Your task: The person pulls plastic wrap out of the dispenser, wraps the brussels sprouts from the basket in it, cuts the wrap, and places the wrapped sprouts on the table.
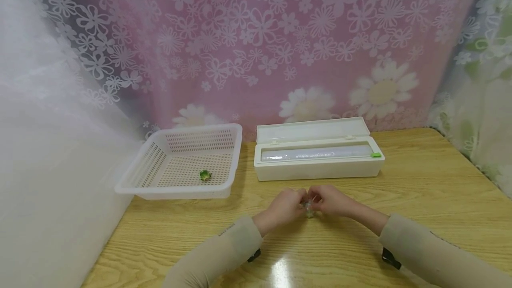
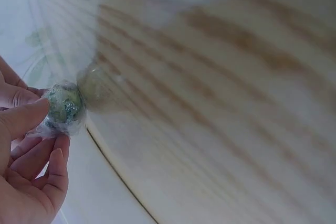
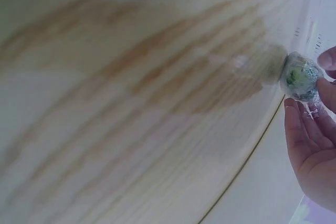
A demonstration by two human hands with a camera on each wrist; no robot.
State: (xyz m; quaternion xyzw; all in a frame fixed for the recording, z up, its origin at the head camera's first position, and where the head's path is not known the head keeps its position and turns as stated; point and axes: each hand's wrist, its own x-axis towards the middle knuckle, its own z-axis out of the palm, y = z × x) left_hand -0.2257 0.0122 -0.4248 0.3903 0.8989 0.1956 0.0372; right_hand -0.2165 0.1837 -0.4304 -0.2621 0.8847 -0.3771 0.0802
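Observation:
A small round green vegetable in clear plastic wrap (image 2: 65, 103) is held between both hands, low over the table in front of the wrap box. My left hand (image 1: 285, 206) pinches its left side with thumb and fingers. From the other side my right hand (image 1: 330, 200) pinches the wrap, its fingertips close to those of the left. Crumpled film (image 3: 312, 109) bunches at the fingers in the right wrist view. The fingers cover part of the bundle in the head view.
A white perforated basket (image 1: 181, 188) stands at the left, with a small green vegetable piece (image 1: 205, 175) inside. Behind the hands sits a long white box (image 1: 318, 171), lid raised, holding a roll of plastic wrap (image 1: 316, 153); a green slider (image 1: 376, 155) is at its right end. A floral curtain (image 1: 256, 48) hangs behind the table.

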